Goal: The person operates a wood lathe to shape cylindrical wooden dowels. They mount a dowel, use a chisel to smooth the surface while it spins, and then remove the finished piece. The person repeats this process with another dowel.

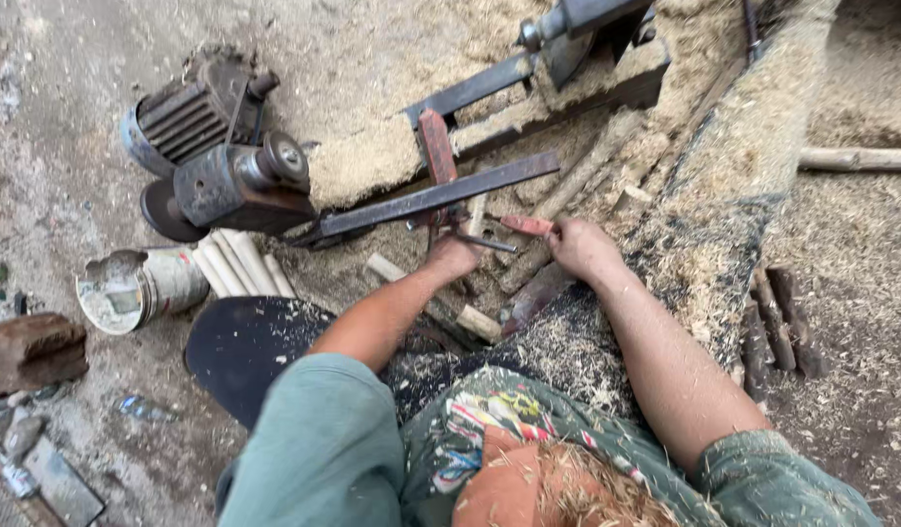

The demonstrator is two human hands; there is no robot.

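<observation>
tool (pixel 524 225): red-handled, thin dark shaft pointing left, lying just under the bar, between both hands
right hand (pixel 582 249): fingers curled round the tool's red handle end, holding it
left hand (pixel 454 256): up by the shaft tip & a red upright bracket (pixel 438 146); fingers bent in, can't tell if they grip the shaft or only steady it
bar (pixel 440 195): long dark flat steel, runs diagonal from motor side to upper right, just above both hands
doing it well (my view): keep shaft braced on the bar, left hand close to the tip for control, right hand steering from the handle; forearms low, sleeves clear of the headstock
headstock (pixel 240 185): rusty block w/ round spindle face, left end of bar; motor (pixel 192 112) behind it, ribbed, grey
sticks (pixel 240 263): pale turned rods bundled below headstock; a can (pixel 138 288) beside them on its side
surface: bare dirt & concrete floor, person seated low, lap covered w/ shavings
room: sawdust (pixel 723 185) heaped thick at right & top; dark wood pieces (pixel 777 327) at right, well apart from the hands
</observation>
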